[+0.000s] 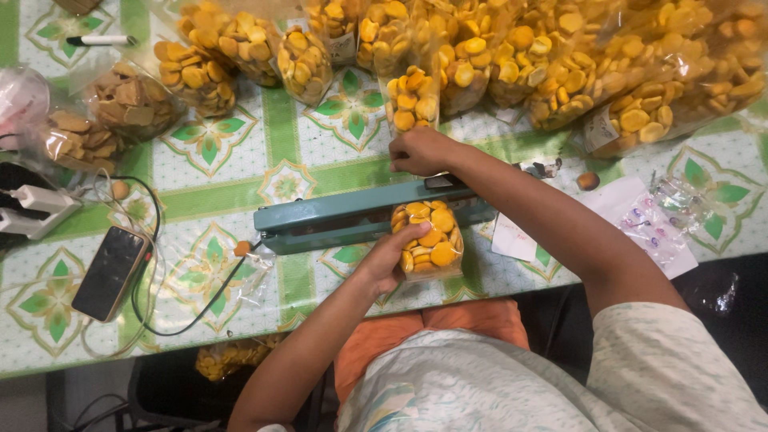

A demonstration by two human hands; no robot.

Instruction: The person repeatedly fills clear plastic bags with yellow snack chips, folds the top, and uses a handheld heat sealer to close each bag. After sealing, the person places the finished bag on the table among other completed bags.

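left hand (386, 260) grip clamped on biscuit bag (430, 238) | right hand (422, 150) (fist closed) pressing sealer (336, 222)

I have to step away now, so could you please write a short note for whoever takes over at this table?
Left hand: holds a clear bag of yellow cookies by its side, the bag's top under the sealer bar.
Right hand: pressing down on the teal sealer, which lies across the table.
Done, as it looks: many filled yellow bags are piled along the far edge; brown cookie bags sit far left. Whether each is sealed cannot be told.
Left: this bag is not yet out of the sealer. Empty bags lie on the right.
Note: a phone and cable lie left of the sealer.
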